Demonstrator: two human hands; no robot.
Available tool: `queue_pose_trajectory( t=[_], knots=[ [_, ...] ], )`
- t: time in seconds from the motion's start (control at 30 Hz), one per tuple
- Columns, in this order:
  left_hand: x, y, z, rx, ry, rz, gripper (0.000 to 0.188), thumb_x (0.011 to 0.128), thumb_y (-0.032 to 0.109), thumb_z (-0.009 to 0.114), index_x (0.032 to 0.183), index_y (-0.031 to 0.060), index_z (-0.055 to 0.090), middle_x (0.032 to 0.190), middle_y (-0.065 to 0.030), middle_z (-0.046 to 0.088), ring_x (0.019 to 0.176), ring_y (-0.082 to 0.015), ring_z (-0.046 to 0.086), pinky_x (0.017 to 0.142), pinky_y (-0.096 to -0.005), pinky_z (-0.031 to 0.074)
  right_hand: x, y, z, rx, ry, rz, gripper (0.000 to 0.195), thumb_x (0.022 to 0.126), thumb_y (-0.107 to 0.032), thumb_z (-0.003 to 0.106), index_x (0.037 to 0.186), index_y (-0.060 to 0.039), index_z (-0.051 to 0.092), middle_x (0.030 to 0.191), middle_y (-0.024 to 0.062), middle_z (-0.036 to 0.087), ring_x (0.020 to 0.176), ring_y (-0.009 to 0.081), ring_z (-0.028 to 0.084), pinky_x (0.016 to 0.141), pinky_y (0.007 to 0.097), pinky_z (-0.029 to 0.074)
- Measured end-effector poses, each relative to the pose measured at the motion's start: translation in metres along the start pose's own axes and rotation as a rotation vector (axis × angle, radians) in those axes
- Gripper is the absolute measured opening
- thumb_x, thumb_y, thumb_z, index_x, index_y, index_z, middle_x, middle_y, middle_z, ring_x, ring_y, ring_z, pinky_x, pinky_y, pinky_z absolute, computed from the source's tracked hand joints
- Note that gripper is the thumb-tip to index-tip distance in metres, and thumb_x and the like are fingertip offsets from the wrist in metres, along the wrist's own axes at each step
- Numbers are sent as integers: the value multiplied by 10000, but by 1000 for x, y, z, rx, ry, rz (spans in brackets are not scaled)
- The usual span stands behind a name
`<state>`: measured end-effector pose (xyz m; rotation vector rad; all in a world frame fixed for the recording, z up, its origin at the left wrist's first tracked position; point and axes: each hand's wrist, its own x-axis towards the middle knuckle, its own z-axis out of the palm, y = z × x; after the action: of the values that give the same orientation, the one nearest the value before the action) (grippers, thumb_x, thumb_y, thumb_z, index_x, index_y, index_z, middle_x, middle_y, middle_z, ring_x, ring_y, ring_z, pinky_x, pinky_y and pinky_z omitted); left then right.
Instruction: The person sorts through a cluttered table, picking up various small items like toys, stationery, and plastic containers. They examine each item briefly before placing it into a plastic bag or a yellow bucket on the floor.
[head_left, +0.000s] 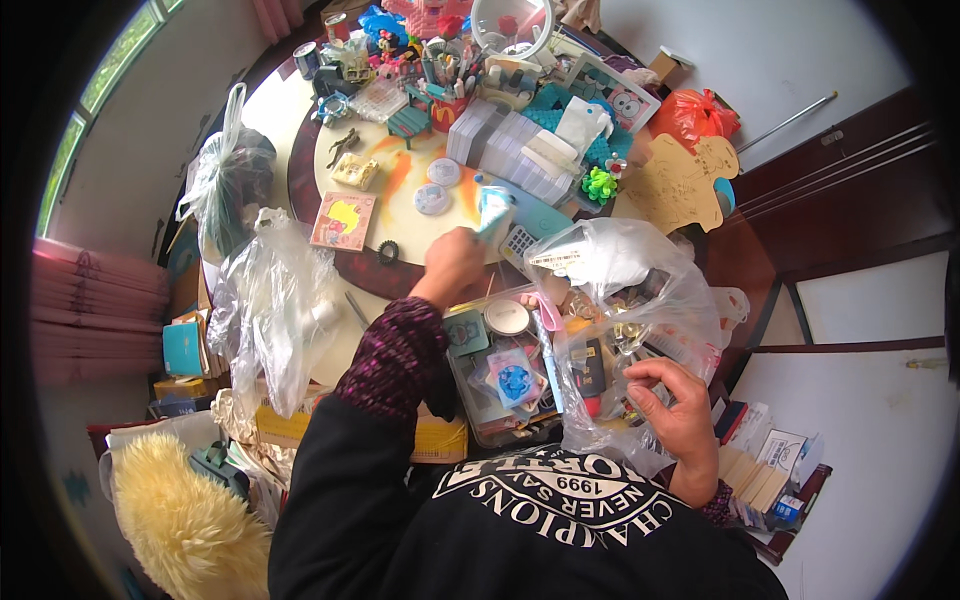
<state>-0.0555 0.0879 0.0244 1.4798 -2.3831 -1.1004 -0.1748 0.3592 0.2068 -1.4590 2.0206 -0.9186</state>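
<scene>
My left hand (455, 261) grips a small blue-and-white packet (495, 208) above the near edge of the round turntable (352, 264). A black coil hair tie (388, 252), a pink picture box (343, 220) and two round badges (432, 199) lie near it. My right hand (671, 405) is half curled, thumb near the index finger, beside an open clear plastic bag (637, 240) with mixed small items; whether it holds the bag's edge cannot be told. Between my hands a clear bin (480, 405) contains a round white lid (506, 317), cards (514, 379) and a pen (547, 360).
Farther back stand stacked white cards (510, 146), a small green bench (409, 120), a red pen holder (448, 112) and a round mirror (512, 26). Crumpled plastic bags (274, 300) lie at left. Yellow fluffy fabric (184, 517) is at lower left, books (757, 465) at lower right.
</scene>
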Motion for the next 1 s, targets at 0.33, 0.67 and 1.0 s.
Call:
queue_pose_trajectory(
  t=[0.33,0.67,1.0],
  knots=[
    [-80,-12,-69,-1448,-336,-41,123,855,147,530,856,27,558,600,63,435,456,-16,298,410,-171,223,28,-14,9,95,12,-72,169,765,-64,630,900,22,578,787,79,604,687,130,584,630,244,458],
    [-133,38,-53,-1315,-590,32,178,850,195,570,903,29,602,641,74,485,469,-3,305,422,-155,237,84,-12,41,651,-96,220,298,803,-189,638,968,40,546,819,71,613,709,80,551,630,228,460],
    [-153,62,-33,-662,-304,317,272,877,237,499,801,-22,532,684,-135,571,644,-225,559,567,-349,420,63,-15,48,235,101,25,307,762,-78,635,1027,30,525,885,39,582,812,109,549,728,255,453]
  ],
)
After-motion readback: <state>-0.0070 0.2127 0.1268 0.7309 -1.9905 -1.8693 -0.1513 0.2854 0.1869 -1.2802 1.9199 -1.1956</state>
